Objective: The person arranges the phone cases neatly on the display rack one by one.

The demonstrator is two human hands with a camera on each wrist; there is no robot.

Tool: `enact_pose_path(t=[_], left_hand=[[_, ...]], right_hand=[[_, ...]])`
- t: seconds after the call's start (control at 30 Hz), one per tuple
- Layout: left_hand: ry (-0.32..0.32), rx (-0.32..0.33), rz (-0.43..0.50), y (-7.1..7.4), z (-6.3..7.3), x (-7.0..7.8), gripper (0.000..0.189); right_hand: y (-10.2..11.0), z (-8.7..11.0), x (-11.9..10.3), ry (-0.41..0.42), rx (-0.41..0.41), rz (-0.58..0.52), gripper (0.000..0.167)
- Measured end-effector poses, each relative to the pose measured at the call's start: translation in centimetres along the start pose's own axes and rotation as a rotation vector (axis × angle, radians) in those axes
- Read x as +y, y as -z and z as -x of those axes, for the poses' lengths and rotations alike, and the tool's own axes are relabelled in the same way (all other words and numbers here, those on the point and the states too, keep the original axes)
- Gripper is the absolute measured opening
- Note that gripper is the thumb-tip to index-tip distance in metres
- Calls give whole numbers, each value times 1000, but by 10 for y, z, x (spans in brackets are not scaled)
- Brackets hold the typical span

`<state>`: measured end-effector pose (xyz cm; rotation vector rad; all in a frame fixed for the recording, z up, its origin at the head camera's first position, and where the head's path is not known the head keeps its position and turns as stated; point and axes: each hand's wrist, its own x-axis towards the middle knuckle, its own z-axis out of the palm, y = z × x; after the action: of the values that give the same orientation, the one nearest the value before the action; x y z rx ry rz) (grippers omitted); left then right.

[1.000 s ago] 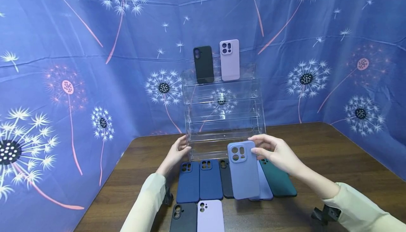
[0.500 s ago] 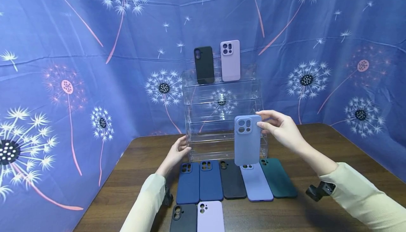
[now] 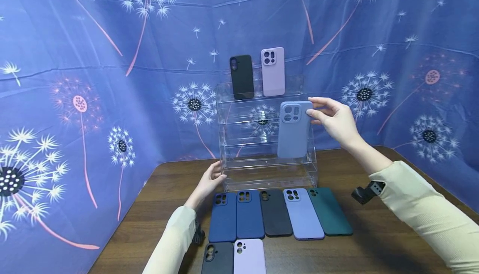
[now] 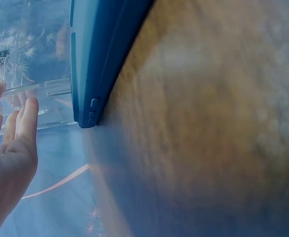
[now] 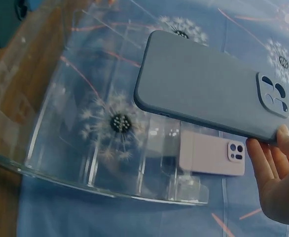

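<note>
My right hand (image 3: 337,123) pinches a light blue phone case (image 3: 292,134) by its upper right edge. The case hangs upright in front of the right side of a clear tiered display stand (image 3: 258,165). In the right wrist view, thumb and fingers grip the case (image 5: 198,84) near its camera cutouts. My left hand (image 3: 205,184) rests at the stand's lower left side, fingers fairly straight in the left wrist view. On the stand's top tier stand a black case (image 3: 242,77) and a pale pink case (image 3: 273,72).
Below the stand lies a row of cases: two navy cases (image 3: 223,220), a black case (image 3: 277,215), a periwinkle case (image 3: 304,218) and a green case (image 3: 330,213). Nearer lie a dark case (image 3: 220,261) and a lilac case (image 3: 249,257). A blue dandelion-print cloth (image 3: 149,112) hangs behind the table.
My right hand has lifted the light blue case from over the row of cases up in front of the stand's middle tiers. The left hand has stayed at the stand's side.
</note>
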<state>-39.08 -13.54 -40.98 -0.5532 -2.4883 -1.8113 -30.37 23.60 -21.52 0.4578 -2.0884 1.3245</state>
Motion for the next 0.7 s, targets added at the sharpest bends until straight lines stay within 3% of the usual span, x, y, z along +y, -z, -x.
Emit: enact_pose_path(t=[0.4,0.7], left_hand=[[-13,11,-6,0,-3,-5,56],[7,7,-23,1,-4,-3,55]], right_hand=[[-3,-53,-4,1,164,-100,38],[-4,-88,-4,-23,228,-90,37]])
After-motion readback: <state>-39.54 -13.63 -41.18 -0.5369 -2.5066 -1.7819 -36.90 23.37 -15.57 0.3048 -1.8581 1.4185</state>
